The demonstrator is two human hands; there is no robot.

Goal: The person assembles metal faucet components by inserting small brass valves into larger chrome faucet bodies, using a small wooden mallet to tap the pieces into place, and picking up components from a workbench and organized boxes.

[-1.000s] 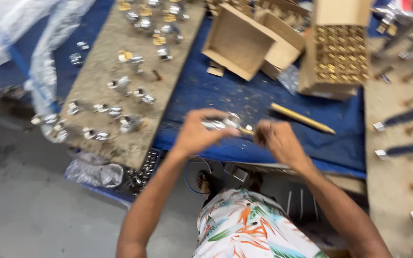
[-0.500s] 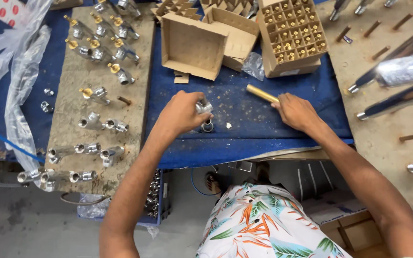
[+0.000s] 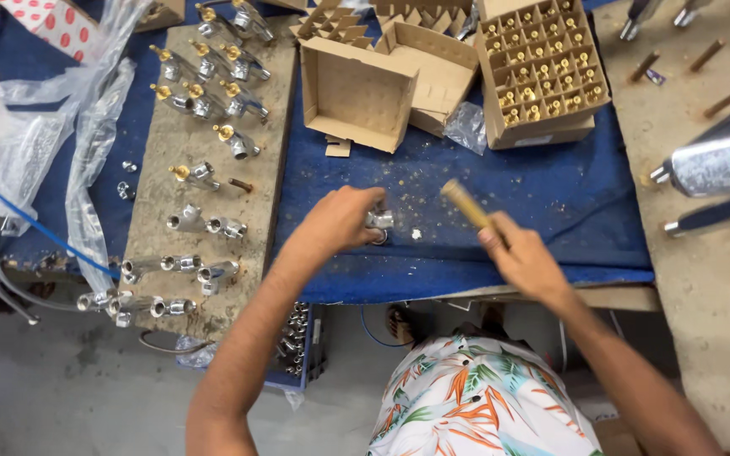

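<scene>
My left hand [image 3: 341, 218] is closed around a small chrome valve fitting [image 3: 379, 221] and holds it down on the blue cloth [image 3: 551, 194]. My right hand [image 3: 521, 253] grips a short wooden stick [image 3: 465, 203], raised at a slant just right of the fitting. A small white speck lies on the cloth between the two hands.
A wooden board [image 3: 204, 169] at the left carries several chrome and brass-topped valve bodies [image 3: 213, 101]. Open cardboard boxes [image 3: 361, 89] stand behind the hands. A divided carton [image 3: 542, 67] holds several brass parts. Chrome spouts [image 3: 716, 165] lie at the right, clear plastic bags [image 3: 61, 127] at the left.
My right hand has picked the wooden stick up off the cloth and lifted it at a slant. My left hand stays on the fitting. The camera has moved closer.
</scene>
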